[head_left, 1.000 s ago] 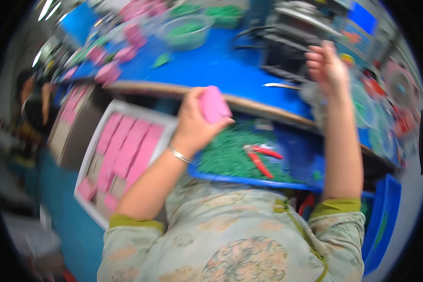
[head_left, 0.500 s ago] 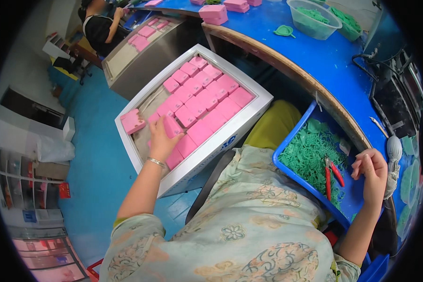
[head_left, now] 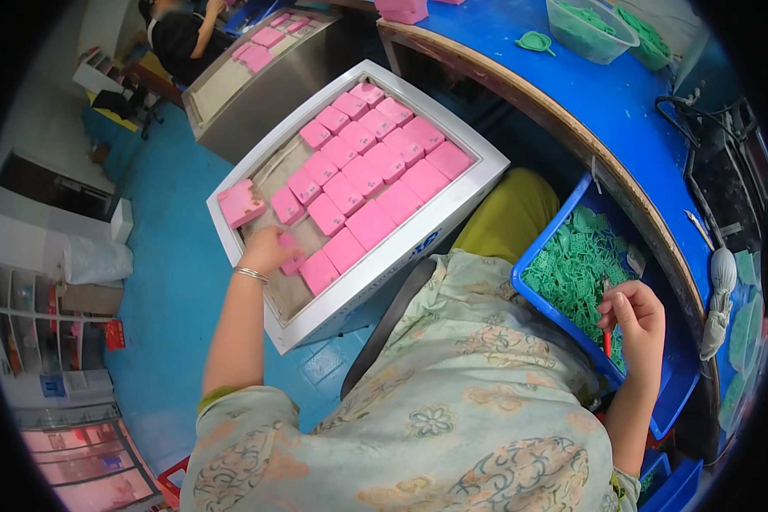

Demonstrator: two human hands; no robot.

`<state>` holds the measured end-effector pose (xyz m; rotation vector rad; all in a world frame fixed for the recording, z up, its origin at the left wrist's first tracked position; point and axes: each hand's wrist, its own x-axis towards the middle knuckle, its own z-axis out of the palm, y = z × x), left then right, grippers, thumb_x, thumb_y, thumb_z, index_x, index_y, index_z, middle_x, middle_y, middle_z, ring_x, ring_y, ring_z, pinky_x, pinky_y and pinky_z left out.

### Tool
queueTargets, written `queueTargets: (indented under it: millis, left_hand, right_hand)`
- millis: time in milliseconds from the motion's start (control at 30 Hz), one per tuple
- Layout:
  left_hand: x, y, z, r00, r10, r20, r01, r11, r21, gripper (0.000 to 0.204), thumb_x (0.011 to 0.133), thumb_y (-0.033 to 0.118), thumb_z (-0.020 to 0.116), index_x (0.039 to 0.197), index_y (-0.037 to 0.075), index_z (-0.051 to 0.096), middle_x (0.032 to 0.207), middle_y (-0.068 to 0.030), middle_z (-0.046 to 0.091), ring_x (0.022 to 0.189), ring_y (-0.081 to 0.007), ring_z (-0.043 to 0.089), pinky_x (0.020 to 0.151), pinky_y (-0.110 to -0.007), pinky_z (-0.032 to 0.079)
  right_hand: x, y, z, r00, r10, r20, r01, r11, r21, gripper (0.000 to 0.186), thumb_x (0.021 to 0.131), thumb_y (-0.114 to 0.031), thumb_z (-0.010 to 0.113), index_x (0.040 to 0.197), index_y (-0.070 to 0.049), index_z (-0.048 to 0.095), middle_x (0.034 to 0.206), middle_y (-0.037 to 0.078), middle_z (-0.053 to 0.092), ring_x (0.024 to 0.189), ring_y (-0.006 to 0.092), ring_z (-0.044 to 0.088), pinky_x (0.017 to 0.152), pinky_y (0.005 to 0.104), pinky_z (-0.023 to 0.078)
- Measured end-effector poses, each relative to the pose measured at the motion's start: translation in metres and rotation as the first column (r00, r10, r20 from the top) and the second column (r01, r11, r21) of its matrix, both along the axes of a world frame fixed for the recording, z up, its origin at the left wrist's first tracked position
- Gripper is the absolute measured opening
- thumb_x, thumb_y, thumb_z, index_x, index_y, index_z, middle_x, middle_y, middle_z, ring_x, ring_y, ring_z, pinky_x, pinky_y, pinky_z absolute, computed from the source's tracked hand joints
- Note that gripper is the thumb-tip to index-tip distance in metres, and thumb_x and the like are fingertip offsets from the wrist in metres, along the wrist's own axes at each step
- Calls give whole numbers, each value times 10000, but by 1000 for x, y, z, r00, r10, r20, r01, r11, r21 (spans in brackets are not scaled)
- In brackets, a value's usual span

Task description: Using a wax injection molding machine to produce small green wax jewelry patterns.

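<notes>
My left hand [head_left: 269, 250], with bracelets at the wrist, is closed on a small pink block [head_left: 289, 253] at the near left of a white-rimmed box [head_left: 363, 294]. Rows of similar pink blocks [head_left: 363, 177] lie on the box's sandy-beige top. A pink block with brown spots [head_left: 241, 203] rests across its left rim. On the right, my right hand [head_left: 640, 320] has its fingers curled over red-handled pliers [head_left: 608, 341]. Those lie on green lattice-like pieces [head_left: 572, 273] in a blue tray [head_left: 520, 277]; the hand hides part of the handles.
A curved blue table [head_left: 589, 111] runs along the right, holding a clear tub of green pieces [head_left: 602, 34], a green piece [head_left: 535, 41] and a wrapped grey bundle [head_left: 721, 290]. Another person [head_left: 175, 43] works at the far left, near a second box with pink blocks [head_left: 205, 98].
My left hand has moved nearer and left, from a pink block in the rows to a smaller one by the near-left edge. My right hand has come left, over the pliers.
</notes>
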<state>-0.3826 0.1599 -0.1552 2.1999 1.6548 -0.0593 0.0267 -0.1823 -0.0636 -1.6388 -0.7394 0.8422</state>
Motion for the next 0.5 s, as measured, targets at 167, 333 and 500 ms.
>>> queueTargets:
  millis: [167, 333, 500]
  left_hand:
    - [4, -4, 29, 982, -57, -178, 29, 988, -154, 613, 589, 258, 794, 1046, -60, 538, 1023, -200, 596, 968, -302, 582, 841, -349, 461]
    - [43, -28, 47, 995, -50, 88, 48, 998, 32, 603, 659, 122, 736, 1163, -42, 449, 1036, -135, 568, 958, -246, 574, 814, -324, 467]
    - [167, -102, 98, 550, 13, 835, 400, 874, -277, 650, 667, 44, 698, 1246, 55, 403, 1066, -58, 528, 1034, -133, 500, 884, -255, 399]
  right_hand:
    - [-8, 1, -2, 1000, -9, -22, 9, 1000, -4, 105, 876, -104, 567, 866, 0, 578, 710, 27, 583, 593, 76, 544, 537, 192, 426]
    - [-27, 5, 1, 988, 6, -156, 9, 996, 94, 82, 865, -32, 530, 938, 4, 517, 781, 63, 588, 599, 96, 555, 528, 209, 445]
    - [-44, 20, -12, 898, 314, -308, -224, 929, 295, 373, 801, 16, 604, 1125, -43, 430, 1225, 133, 462, 1100, 208, 506, 921, 322, 422]
